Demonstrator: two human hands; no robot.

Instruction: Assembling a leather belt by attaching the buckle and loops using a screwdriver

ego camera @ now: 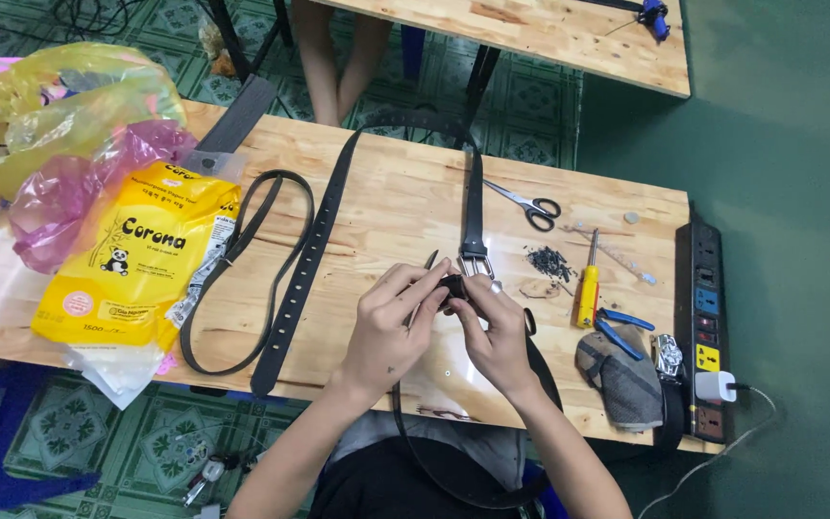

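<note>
Green patterned floor tiles are seen beneath a pale wooden table (pixel 377 207), on which everything is laid out. Far to the left of the buckle end, crumpled yellow and pink plastic bags (pixel 60 125) are heaped, with a yellow printed packet (pixel 136 259) lying just below them. Between that packet and the buckle, a long black belt (pixel 314 240) is looped across the boards. At the table's right edge a black power strip (pixel 706 317) is placed, a white charger (pixel 716 385) plugged into it. Nearer the buckle, on its right, a grey glove (pixel 622 370), blue-handled pliers (pixel 622 327), a yellow screwdriver (pixel 587 288) and scissors (pixel 530 205) are found. The belt's buckle end (pixel 453 286) is pinched between the curled fingers of the left hand (pixel 391 332) and the right hand (pixel 497 336), both closed around it near the table's front edge.
</note>
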